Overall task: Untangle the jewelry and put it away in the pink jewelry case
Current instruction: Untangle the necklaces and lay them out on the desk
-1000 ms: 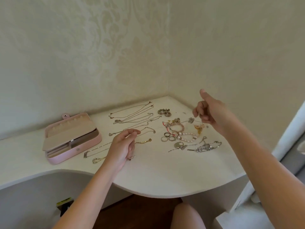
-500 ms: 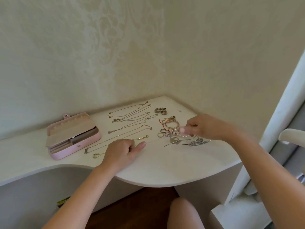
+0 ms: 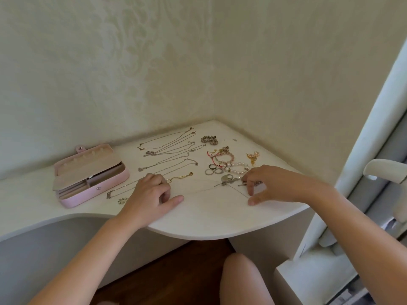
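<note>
two grips work low on the worktop (image 3: 209, 219); untangling looks the step in hand. the right grip (image 3: 272, 186) has curled fingertips on the silver tangle (image 3: 229, 179), thumb down on a fine chain (image 3: 240, 191); the left grip (image 3: 152, 194) lies curled, thumb out, and whether either truly pinches i cannot tell. next calls for teasing that chain free, slowly. the pink jewelry case (image 3: 101, 189) stands open at left, its compartments mostly hidden by the lid.
</note>
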